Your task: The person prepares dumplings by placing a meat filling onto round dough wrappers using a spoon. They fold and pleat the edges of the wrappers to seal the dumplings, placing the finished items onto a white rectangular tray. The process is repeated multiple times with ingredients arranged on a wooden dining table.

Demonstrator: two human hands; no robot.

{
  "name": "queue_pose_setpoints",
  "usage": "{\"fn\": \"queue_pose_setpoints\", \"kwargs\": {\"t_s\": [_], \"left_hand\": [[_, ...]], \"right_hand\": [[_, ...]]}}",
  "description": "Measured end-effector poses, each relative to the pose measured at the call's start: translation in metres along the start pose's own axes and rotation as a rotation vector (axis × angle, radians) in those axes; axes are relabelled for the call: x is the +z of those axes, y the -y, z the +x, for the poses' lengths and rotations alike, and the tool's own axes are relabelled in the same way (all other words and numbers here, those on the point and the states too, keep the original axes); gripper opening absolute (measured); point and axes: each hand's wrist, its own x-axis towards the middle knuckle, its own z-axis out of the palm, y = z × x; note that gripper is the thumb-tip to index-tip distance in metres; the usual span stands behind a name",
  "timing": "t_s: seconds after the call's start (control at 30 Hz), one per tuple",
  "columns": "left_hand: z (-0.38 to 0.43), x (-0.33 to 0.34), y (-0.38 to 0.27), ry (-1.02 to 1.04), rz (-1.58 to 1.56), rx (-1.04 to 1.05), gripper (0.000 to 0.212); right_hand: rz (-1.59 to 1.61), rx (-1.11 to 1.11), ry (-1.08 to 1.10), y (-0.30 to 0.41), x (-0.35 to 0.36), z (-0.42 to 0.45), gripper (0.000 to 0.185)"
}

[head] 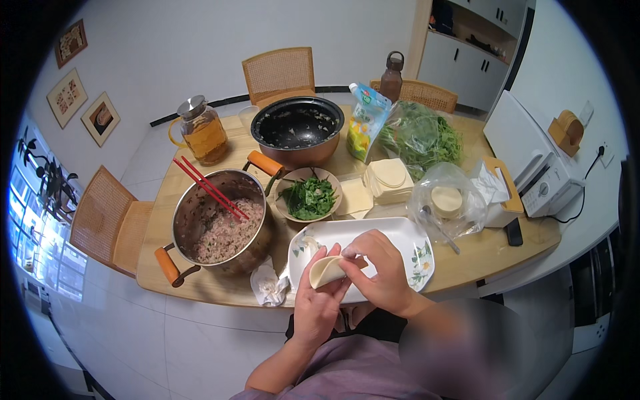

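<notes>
A folded dumpling wrapper (pixel 325 271) rests in the fingers of my left hand (pixel 318 305). With thumb and fingertips, my right hand (pixel 382 277) pinches the wrapper's right edge. Whether filling lies inside the fold is hidden. Both hands are above the near side of a white rectangular platter (pixel 395 230) with floral decoration. At the platter's left end sits a pale dumpling (pixel 309 246), partly behind my fingers. Left of it, a steel pot (pixel 267 250) holds minced filling (pixel 227 235), with red chopsticks (pixel 212 187) leaning in it.
Behind the platter stand a bowl of chopped greens (pixel 307 197), stacked wrappers (pixel 390 180) and bagged round wrappers (pixel 446 201). Farther back are a dark pot (pixel 300 125), a glass tea pitcher (pixel 202 132), a pouch (pixel 367 122) and bagged leafy greens (pixel 425 135). Crumpled tissue (pixel 270 285) lies near the front edge.
</notes>
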Motion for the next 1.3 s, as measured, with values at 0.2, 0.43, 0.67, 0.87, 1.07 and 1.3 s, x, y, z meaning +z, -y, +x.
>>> {"fn": "queue_pose_setpoints", "kwargs": {"t_s": [0.2,0.43,0.67,0.87,1.07,1.3], "left_hand": [[0.004,-0.01,-0.004,-0.137,0.349,-0.051,0.049],[0.007,-0.011,-0.011,-0.096,0.442,-0.043,0.041],[0.009,-0.025,-0.023,-0.028,0.584,-0.091,0.032],[0.017,-0.025,-0.031,0.025,0.374,-0.053,0.028],[0.03,-0.024,-0.059,0.023,0.684,-0.199,0.02],[0.037,-0.016,-0.064,0.04,1.072,-0.107,0.011]], "right_hand": [[0.08,0.006,0.1,0.003,-0.007,0.005,0.021],[0.052,-0.067,0.08,-0.001,-0.007,0.001,0.014],[0.136,0.001,0.096,-0.01,-0.002,0.0,0.014],[0.194,0.038,0.06,-0.011,0.001,-0.003,0.016],[0.208,0.048,0.112,-0.01,-0.001,-0.006,0.018],[0.176,-0.086,0.219,-0.015,-0.003,0.0,0.019]]}}
